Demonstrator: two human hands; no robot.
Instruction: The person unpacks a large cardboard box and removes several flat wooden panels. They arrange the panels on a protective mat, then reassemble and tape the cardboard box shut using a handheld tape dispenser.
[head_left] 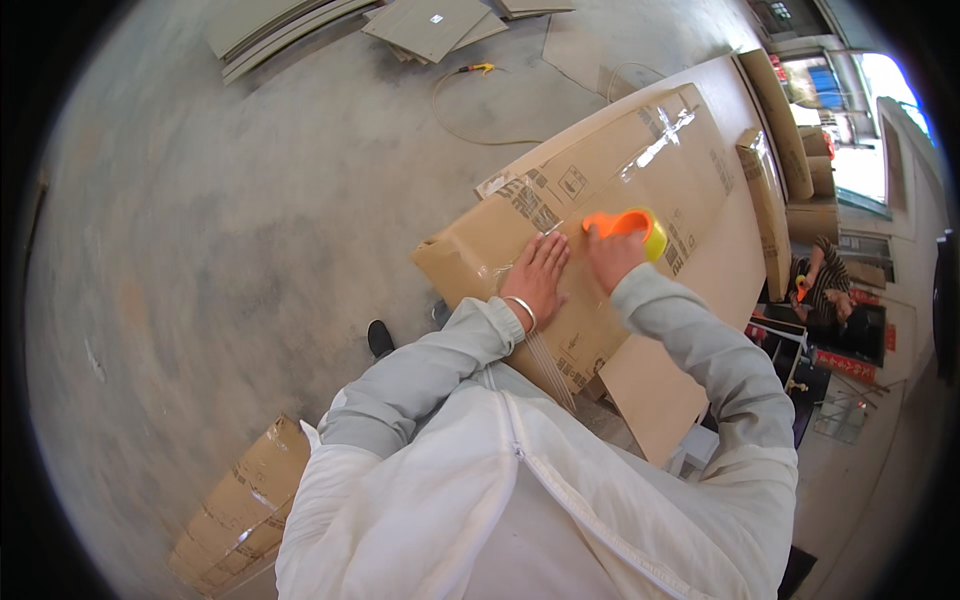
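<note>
A large flat cardboard box (590,300) lies on the work table in front of me, dark print and strips of shiny clear tape on its top. My left hand (537,275) rests flat on the box near its left end, fingers stretched out and holding nothing. Just to its right, my right hand (612,260) is closed around an orange tape dispenser (604,222) with a yellow roll, held over the top of the box. Bands of clear tape (548,368) run over the box's near side, beside my left wrist.
A pale board (655,400) lies at the table's near side. More cardboard boxes (765,205) stand at the right, where another person (828,285) holds an orange tool. On the floor are stacked panels (425,25), a yellow-tipped hose (480,69) and a taped box (240,510).
</note>
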